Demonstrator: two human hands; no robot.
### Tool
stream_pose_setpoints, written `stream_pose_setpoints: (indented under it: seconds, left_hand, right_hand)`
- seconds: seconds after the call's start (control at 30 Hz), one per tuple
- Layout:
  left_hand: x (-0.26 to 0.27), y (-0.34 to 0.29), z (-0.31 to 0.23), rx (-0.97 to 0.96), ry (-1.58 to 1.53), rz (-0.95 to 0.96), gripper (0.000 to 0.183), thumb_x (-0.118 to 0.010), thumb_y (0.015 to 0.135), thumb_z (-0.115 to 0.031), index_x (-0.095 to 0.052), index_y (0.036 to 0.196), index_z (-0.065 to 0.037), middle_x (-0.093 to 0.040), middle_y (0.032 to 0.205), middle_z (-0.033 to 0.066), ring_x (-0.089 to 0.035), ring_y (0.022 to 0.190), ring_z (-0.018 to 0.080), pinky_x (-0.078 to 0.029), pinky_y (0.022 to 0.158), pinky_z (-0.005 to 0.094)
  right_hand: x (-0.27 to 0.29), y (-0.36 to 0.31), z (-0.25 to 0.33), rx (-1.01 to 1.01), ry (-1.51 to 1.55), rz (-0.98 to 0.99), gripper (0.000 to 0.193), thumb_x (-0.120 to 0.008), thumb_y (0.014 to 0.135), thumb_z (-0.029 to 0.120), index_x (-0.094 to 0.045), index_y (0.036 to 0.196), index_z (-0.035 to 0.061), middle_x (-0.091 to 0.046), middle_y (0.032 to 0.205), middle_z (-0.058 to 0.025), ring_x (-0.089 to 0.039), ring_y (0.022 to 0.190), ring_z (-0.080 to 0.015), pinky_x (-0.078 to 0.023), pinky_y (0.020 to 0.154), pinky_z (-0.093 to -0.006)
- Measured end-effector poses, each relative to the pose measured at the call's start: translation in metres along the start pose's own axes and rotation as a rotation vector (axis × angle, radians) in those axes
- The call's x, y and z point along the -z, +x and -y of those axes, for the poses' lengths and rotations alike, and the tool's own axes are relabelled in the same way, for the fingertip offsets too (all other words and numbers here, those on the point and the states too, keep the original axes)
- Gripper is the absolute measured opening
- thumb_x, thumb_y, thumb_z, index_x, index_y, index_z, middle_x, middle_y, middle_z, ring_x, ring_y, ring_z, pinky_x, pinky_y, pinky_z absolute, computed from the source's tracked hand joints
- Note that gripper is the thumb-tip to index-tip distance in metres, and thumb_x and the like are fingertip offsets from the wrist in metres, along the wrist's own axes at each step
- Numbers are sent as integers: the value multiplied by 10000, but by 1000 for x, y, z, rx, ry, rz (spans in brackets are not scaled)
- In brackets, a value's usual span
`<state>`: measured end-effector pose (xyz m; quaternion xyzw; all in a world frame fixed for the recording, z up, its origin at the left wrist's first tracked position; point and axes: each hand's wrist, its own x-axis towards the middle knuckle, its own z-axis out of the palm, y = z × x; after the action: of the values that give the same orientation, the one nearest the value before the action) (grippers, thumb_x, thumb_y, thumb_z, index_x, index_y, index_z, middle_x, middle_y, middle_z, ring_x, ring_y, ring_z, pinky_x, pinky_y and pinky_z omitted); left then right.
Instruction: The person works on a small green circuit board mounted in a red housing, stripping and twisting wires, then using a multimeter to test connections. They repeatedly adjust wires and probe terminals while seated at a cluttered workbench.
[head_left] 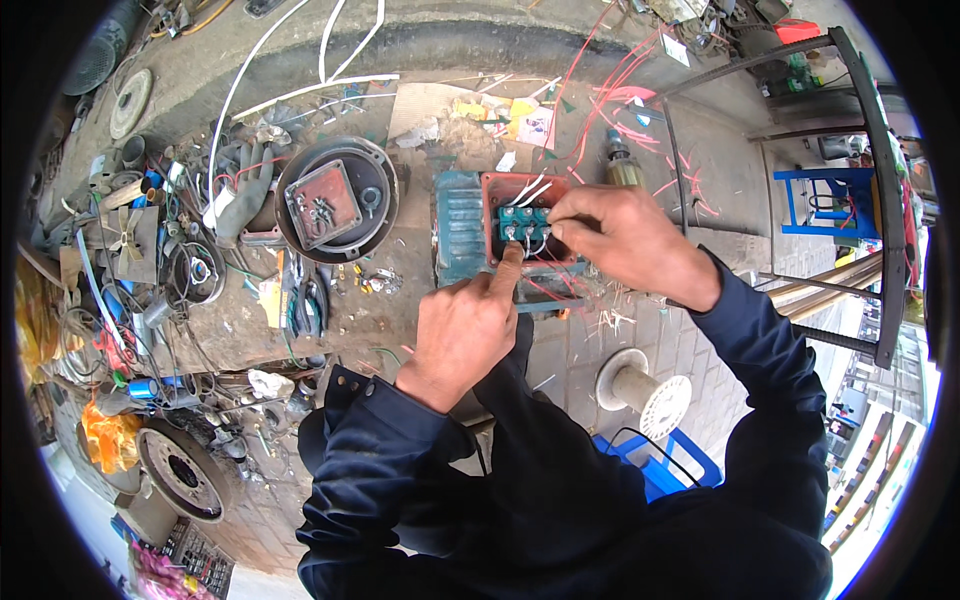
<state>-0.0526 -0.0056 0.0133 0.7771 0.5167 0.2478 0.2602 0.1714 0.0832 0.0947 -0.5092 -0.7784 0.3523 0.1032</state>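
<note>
Workbench [230, 335]: a dusty, cluttered surface across the left and middle of the frame; a dropped fastener could easily vanish among its scraps.
Terminal block [525, 222]: teal, inside the open red box [488, 188] on the ribbed teal motor housing [460, 230], above and right of the frame's centre; its closely packed terminals could lead to a misplaced or loose contact.
Right hand [632, 235]: thumb and index tips close together at the block's right end; I cannot tell what, if anything, they pinch. A slip could send something small into the box.
Left hand [465, 335]: index finger stretched to the block's lower edge, other fingers curled; any hold is hidden. Should that fingertip slide, a lead could shift.
White wires [532, 190]: loose ends above the block; a passing knuckle might snag them.
Red plate [335, 190]: upper left, bearing small hardware inside a round dark housing [383, 225]; a knock could scatter the pieces.
</note>
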Motion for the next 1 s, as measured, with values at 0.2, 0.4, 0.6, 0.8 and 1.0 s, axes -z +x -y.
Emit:
stream_pose_setpoints:
  seconds: [0.2,0.4,0.6,0.8,1.0]
  left_hand:
    - [-2,1,-2,-43,40,-51,541,-721,857,-46,-692,1396,-81,-704,1014,109,-746,751,331,-616,649,454]
    - [-6,6,-11,-164,-11,-220,517,-724,805,18,-703,1319,-32,-608,1242,122,-740,950,328,-635,758,433]
    - [-25,4,-7,-183,-103,-90,449,-753,827,-148,-661,1237,10,-624,1287,170,-699,1046,321,-616,848,394]
    - [-50,4,-7,-243,119,-225,340,-683,800,-236,-638,1040,1,-592,1091,147,-665,1008,308,-591,774,386]
    - [-62,13,-7,-251,112,-234,416,-789,727,-264,-671,1043,-22,-563,1076,101,-598,1003,293,-541,773,380]
  right_hand:
    - [-29,-2,-24,169,-300,-51,125,-756,921,70,-711,1030,27,-683,967,-151,-697,898,-394,-574,782,-482]
    - [-33,-2,-29,303,-456,-96,119,-726,892,63,-644,967,22,-624,983,-163,-688,931,-391,-586,769,-506]
    - [-31,2,-39,408,-642,-26,150,-667,877,85,-638,993,-4,-642,1019,-196,-679,998,-395,-588,859,-473]
    - [-45,12,-61,454,-642,-69,143,-625,951,46,-652,1031,-69,-664,1039,-280,-652,1011,-476,-548,893,-553]
    - [-35,7,-69,266,-476,-1,309,-603,1023,93,-603,1261,-105,-617,1206,-334,-592,1089,-549,-481,901,-589]
